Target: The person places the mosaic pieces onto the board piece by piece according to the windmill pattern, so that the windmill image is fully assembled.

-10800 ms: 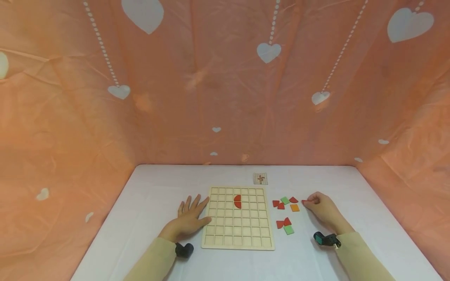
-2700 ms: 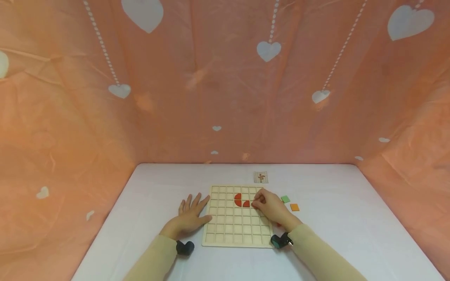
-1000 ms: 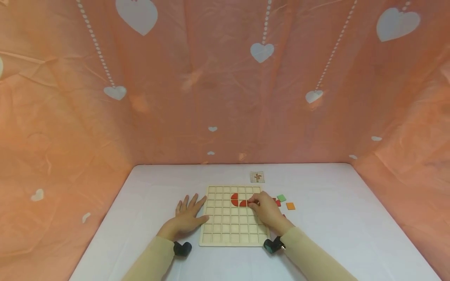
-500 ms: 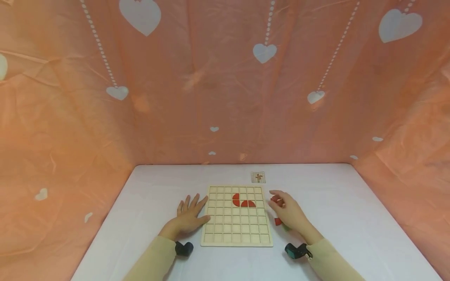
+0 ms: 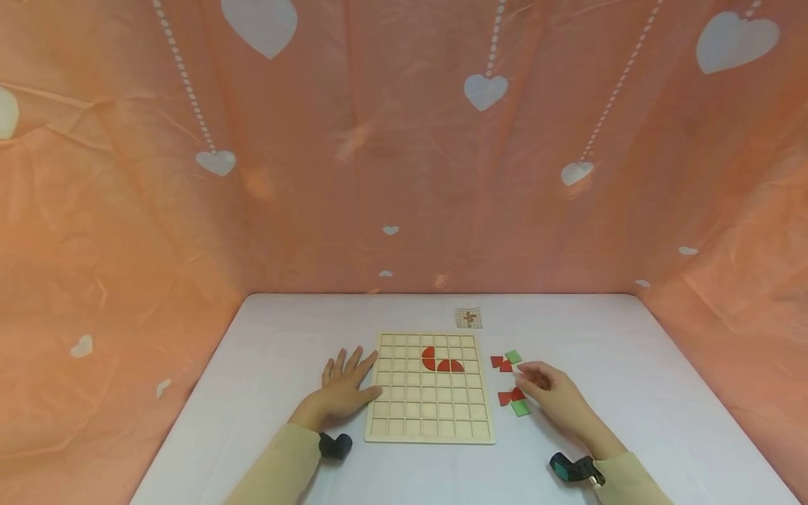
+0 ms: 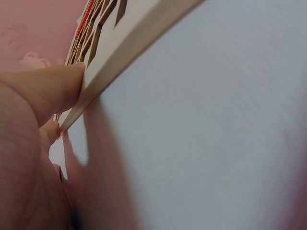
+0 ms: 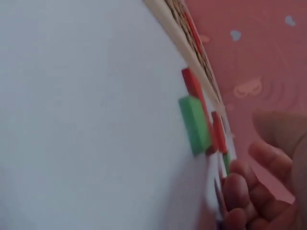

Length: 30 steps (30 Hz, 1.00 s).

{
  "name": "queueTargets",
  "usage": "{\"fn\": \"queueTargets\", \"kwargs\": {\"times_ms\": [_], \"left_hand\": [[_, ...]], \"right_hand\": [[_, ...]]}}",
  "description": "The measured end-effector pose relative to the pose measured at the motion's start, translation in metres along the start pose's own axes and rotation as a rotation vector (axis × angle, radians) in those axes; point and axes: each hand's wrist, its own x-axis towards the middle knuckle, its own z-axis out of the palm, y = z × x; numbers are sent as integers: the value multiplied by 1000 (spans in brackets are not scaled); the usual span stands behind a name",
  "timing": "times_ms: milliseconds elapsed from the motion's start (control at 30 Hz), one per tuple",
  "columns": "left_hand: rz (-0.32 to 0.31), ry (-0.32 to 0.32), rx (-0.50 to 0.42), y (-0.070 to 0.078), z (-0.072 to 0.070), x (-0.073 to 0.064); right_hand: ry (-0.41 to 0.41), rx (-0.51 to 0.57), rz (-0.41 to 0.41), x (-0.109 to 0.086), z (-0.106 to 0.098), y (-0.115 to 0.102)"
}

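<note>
A pale wooden grid board (image 5: 429, 409) lies on the white table, with several red quarter-circle tiles (image 5: 445, 365) in its upper cells. My left hand (image 5: 339, 394) rests at the board's left edge with its fingers spread; in the left wrist view its thumb (image 6: 57, 88) touches the rim. My right hand (image 5: 562, 401) hovers at the loose tiles right of the board, thumb and index finger apart, with no tile visible between them. Near its fingertips lie loose red tiles (image 5: 505, 398), a green square tile (image 5: 520, 408) and another green square (image 5: 513, 356). The orange square tile is hidden.
A small card (image 5: 468, 318) printed with a grid and a reddish pattern lies behind the board. An orange cloth (image 5: 404, 154) with white hearts surrounds the table (image 5: 303, 322) at the back and sides.
Two more red tiles now sit in the board, placed by my right hand. That hand has since moved right, off the board to the loose tiles. The left hand stays at the board's edge.
</note>
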Motion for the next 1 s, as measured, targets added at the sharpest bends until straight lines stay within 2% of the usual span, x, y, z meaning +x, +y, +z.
{"fn": "queueTargets", "kwargs": {"times_ms": [200,400,767,1000], "left_hand": [[17,-6,10,1,2,2],[15,8,-3,2,-1,0],[6,2,12,3,0,3],[-11,-1,1,4,-1,0]], "right_hand": [[-36,5,49,-2,0,8],[-36,1,30,0,1,10],[-28,-10,49,-3,2,7],[-54,-21,50,-1,3,9]]}}
